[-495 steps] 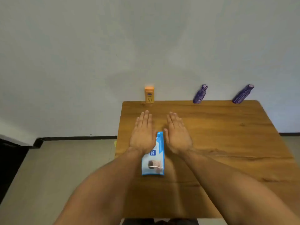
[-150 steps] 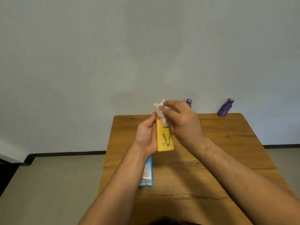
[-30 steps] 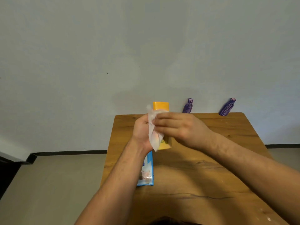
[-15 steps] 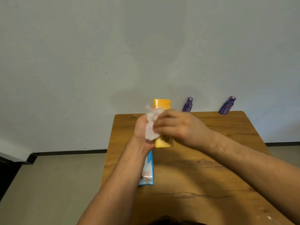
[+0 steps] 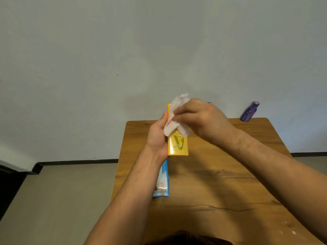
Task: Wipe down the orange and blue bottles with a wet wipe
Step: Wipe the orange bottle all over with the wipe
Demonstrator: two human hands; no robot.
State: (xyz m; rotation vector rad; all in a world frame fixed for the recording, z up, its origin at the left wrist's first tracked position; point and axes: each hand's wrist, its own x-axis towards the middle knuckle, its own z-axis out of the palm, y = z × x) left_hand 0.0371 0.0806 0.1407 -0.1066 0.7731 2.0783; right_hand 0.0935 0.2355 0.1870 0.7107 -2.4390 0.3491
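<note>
A wooden tabletop (image 5: pixel 208 191) stands against a pale wall (image 5: pixel 106 50), a pack (image 5: pixel 161 183) lying near its left edge. Above it the left hand (image 5: pixel 156 137) grips the upright orange bottle (image 5: pixel 177 147), and the right hand (image 5: pixel 201 119) clutches a wipe (image 5: pixel 174 119) against its upper part. A blue bottle (image 5: pixel 249 111) sits at the far edge, right.

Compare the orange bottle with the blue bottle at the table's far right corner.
The flat-sided orange bottle is held above the wooden table in the left hand; the rounded blue bottle rests on the table, untouched. The right hand presses a white wet wipe on the orange bottle; the blue bottle has none. Both are opaque.
</note>
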